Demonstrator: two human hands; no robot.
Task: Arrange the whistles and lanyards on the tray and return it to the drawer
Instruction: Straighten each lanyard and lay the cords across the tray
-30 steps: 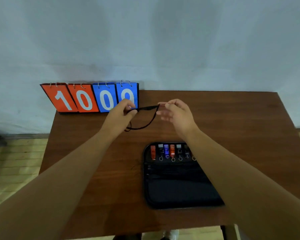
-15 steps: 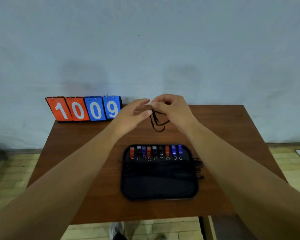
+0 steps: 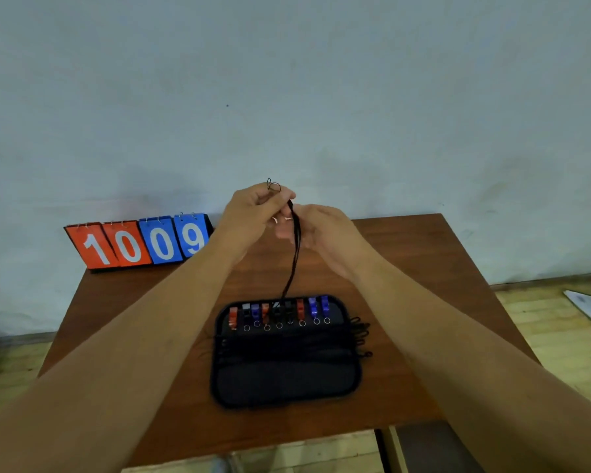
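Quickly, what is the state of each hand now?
Left hand: pinches the top of the black lanyard.
Right hand: beside the hanging lanyard; whether it holds it cannot be told.

A flip scoreboard (image 3: 139,244) — reading 1009 — stands at the brown table's (image 3: 423,254) back-left corner.

A brown wooden table (image 3: 423,268) filled the lower centre; a black tray (image 3: 287,387) lay mid-table, and a flip scoreboard (image 3: 140,244) stood at its upper-left corner.

both arms outstretched; left hand (image 3: 253,209) pinching, right hand (image 3: 325,235) relaxed.
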